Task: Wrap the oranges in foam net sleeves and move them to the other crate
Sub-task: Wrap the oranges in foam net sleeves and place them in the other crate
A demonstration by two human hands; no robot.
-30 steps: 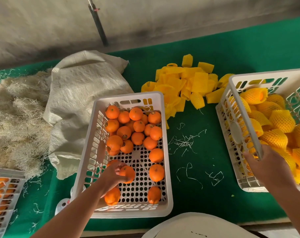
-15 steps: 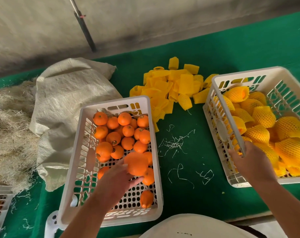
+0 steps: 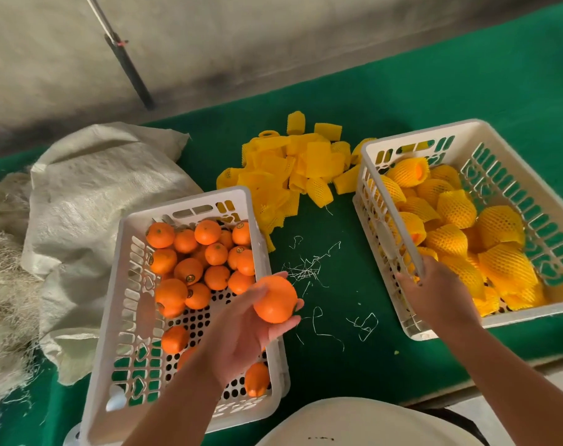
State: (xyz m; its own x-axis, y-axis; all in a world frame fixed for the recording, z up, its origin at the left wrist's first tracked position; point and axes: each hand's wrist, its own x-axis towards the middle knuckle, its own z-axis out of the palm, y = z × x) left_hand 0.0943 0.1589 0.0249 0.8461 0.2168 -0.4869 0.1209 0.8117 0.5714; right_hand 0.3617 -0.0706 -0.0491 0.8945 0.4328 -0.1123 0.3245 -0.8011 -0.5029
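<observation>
My left hand (image 3: 241, 336) holds a bare orange (image 3: 275, 299) in its fingers, lifted above the right rim of the white left crate (image 3: 125, 317). Several bare oranges (image 3: 202, 259) lie in that crate. My right hand (image 3: 437, 294) grips the near-left rim of the white right crate (image 3: 386, 239), which holds several oranges in yellow foam net sleeves (image 3: 457, 239). A heap of loose yellow foam sleeves (image 3: 293, 169) lies on the green table between the two crates, towards the back.
A pale woven sack (image 3: 90, 201) and a mass of straw-like fibre (image 3: 3, 284) lie left of the left crate. Pale scraps (image 3: 305, 268) litter the green cloth between the crates. A dark pole (image 3: 128, 69) leans at the back. A white rounded object (image 3: 363, 423) sits at the near edge.
My left hand has picked an orange out of the left crate and raised it to the right, over the crate's rim. The right hand keeps its grip on the right crate.
</observation>
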